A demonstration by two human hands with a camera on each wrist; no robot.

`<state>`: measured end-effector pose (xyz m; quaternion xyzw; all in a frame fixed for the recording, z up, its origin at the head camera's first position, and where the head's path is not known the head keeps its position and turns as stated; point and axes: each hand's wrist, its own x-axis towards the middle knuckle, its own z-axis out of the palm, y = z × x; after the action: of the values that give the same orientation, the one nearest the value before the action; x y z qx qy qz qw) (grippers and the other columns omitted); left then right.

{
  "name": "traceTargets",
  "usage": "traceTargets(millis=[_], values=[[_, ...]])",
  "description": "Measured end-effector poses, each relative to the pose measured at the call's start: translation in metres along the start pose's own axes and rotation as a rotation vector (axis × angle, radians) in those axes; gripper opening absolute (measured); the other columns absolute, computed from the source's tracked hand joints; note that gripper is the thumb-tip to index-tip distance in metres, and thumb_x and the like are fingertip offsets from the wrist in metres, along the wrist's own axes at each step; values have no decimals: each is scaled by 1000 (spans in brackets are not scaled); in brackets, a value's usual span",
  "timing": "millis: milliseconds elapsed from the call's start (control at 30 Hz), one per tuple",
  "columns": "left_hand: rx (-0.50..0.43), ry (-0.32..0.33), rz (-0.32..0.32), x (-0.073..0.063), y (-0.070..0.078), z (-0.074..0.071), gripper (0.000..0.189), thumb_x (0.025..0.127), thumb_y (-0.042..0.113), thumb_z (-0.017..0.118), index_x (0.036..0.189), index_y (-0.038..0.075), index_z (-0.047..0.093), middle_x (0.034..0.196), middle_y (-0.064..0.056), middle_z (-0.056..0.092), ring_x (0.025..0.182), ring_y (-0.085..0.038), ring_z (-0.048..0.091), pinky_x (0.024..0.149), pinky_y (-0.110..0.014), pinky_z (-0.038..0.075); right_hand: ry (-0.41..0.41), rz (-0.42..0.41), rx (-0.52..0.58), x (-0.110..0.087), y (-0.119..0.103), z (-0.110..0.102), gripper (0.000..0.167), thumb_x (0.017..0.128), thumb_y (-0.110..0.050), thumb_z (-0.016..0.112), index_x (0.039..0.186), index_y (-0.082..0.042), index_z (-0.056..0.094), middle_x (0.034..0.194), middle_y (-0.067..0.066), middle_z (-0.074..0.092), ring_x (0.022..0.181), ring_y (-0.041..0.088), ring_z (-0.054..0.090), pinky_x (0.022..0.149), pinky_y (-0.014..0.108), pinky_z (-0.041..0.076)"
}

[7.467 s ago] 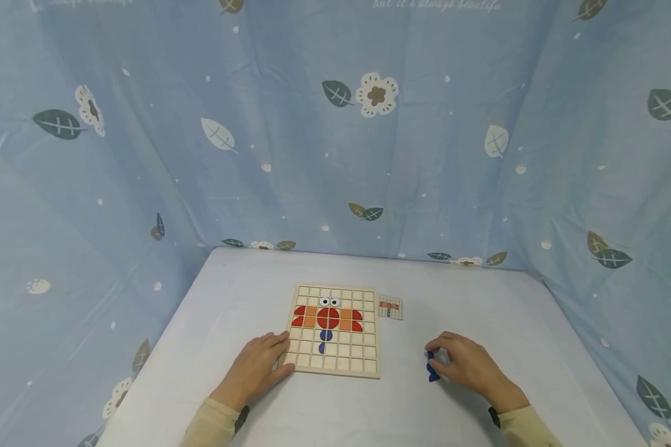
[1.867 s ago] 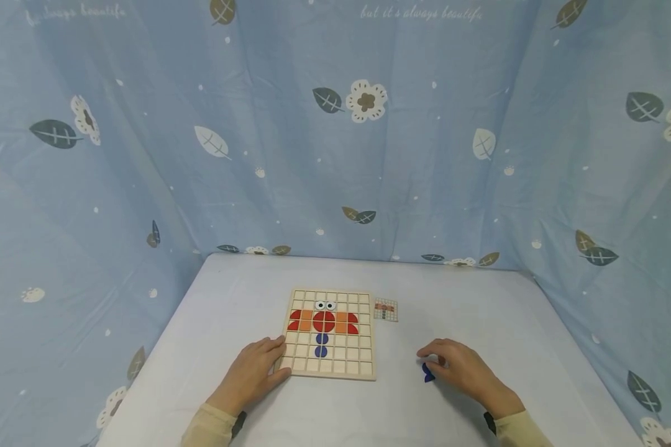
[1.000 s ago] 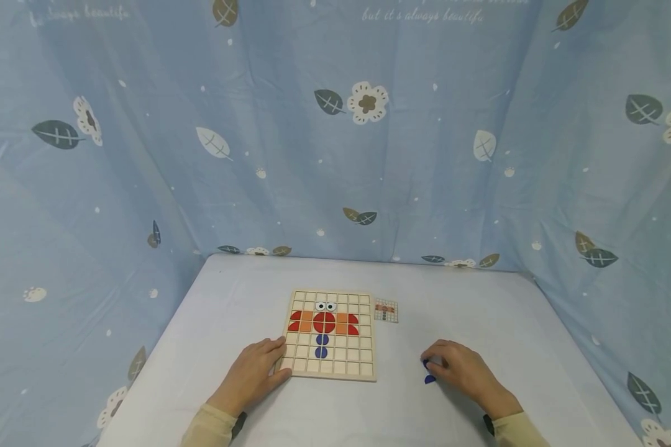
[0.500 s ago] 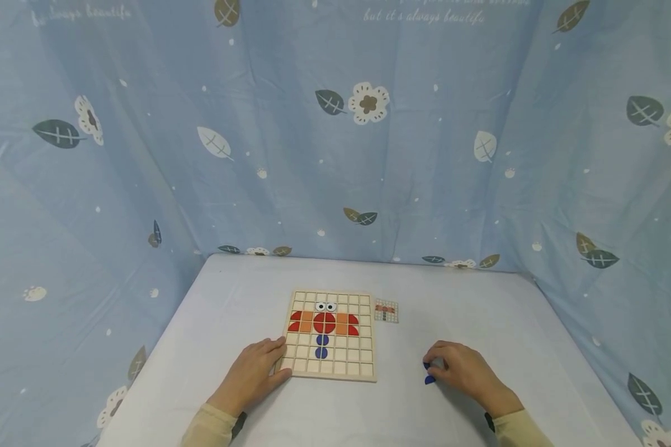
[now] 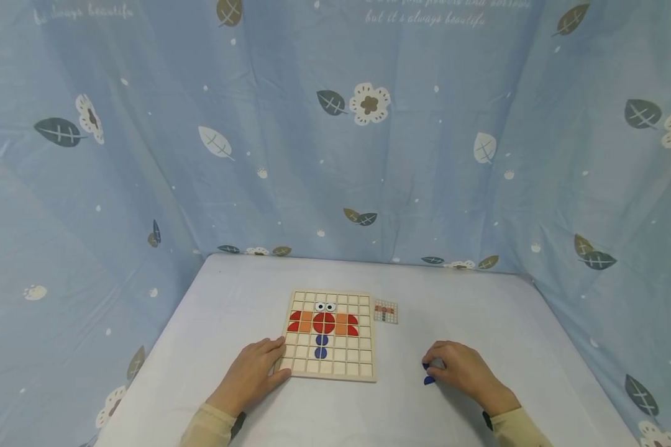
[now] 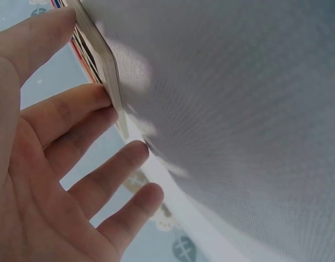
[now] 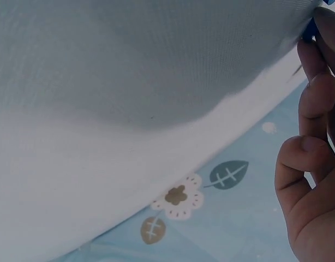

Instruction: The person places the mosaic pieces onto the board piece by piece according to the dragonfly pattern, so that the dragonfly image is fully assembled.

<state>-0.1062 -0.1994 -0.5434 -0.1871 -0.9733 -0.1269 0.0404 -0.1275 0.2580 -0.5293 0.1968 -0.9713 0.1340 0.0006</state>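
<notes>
A wooden grid board [image 5: 346,367] lies on the table, bearing a figure of red, orange and blue tiles with two eye tiles. My left hand [image 5: 250,376] rests at its lower left corner. In the left wrist view, the extended thumb and fingers of the left hand [image 6: 64,147] touch the board's edge [image 6: 105,57]. Right of the board, my right hand [image 5: 463,371] pinches a small blue tile [image 5: 426,366], mostly hidden by the fingers. A blue half-circle tile [image 5: 429,380] lies just below the fingertips. The right wrist view shows blue [image 7: 309,30] between thumb and finger.
A small pattern card [image 5: 386,311] with a similar figure lies against the board's right side. The white table [image 5: 453,298] is enclosed by a blue curtain [image 5: 291,143] printed with leaves and flowers at the back and sides.
Since the oldest frame, the lower blue half on the board has become a full circle. The right-hand blue tiles, earlier in one stack or row, now lie apart. The left hand stays put.
</notes>
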Motion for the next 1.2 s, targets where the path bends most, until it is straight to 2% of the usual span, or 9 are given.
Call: traceTargets(millis=[267, 367, 500, 600, 800, 1000, 1200], values=[[-5, 19, 18, 0, -1, 0, 58, 91, 42, 74, 131, 0, 66, 141, -10, 61, 127, -31, 57, 108, -52, 45, 92, -18, 15, 5, -8, -1, 17, 79, -22, 87, 93, -27, 78, 102, -15, 72, 97, 11, 70, 81, 35, 60], [-4, 19, 24, -1, -1, 1, 58, 91, 42, 74, 131, 0, 66, 140, -11, 61, 127, -31, 57, 107, -51, 45, 131, -40, 21, 8, -15, -2, 19, 79, -20, 87, 94, -27, 78, 103, -15, 71, 89, 6, 68, 74, 29, 59], [-3, 14, 23, 0, -1, 0, 58, 92, 42, 73, 131, 0, 66, 140, -11, 61, 127, -31, 56, 108, -51, 45, 196, -84, 38, 13, -25, -3, 21, 78, -20, 89, 95, -27, 78, 103, -15, 70, 74, 1, 59, 61, 20, 52], [2, 11, 17, -1, 0, 0, 59, 92, 43, 73, 132, 0, 66, 141, -10, 61, 127, -31, 56, 108, -51, 45, 270, -130, 47, 19, -33, -3, 24, 77, -20, 90, 96, -27, 78, 104, -15, 70, 69, 0, 54, 58, 17, 48], [-8, 12, 27, -1, 0, -2, 58, 92, 41, 74, 131, -1, 66, 140, -12, 61, 127, -33, 56, 107, -53, 45, 379, -210, 87, 31, -51, -2, 23, 78, -21, 90, 97, -26, 79, 106, -13, 70, 69, 3, 56, 59, 17, 49], [-12, 25, 39, -2, 0, -2, 57, 91, 39, 75, 130, -2, 67, 139, -13, 62, 127, -34, 57, 107, -53, 46, 421, -272, 115, 44, -68, 1, 24, 77, -22, 91, 98, -24, 79, 105, -12, 71, 69, 2, 55, 58, 16, 48], [-5, 23, 29, -2, 1, -2, 58, 91, 40, 75, 130, -1, 67, 139, -12, 61, 127, -33, 57, 107, -53, 46, 401, -324, 171, 54, -89, 3, 22, 80, -22, 88, 99, -24, 78, 107, -11, 71, 71, 5, 58, 61, 18, 51]])
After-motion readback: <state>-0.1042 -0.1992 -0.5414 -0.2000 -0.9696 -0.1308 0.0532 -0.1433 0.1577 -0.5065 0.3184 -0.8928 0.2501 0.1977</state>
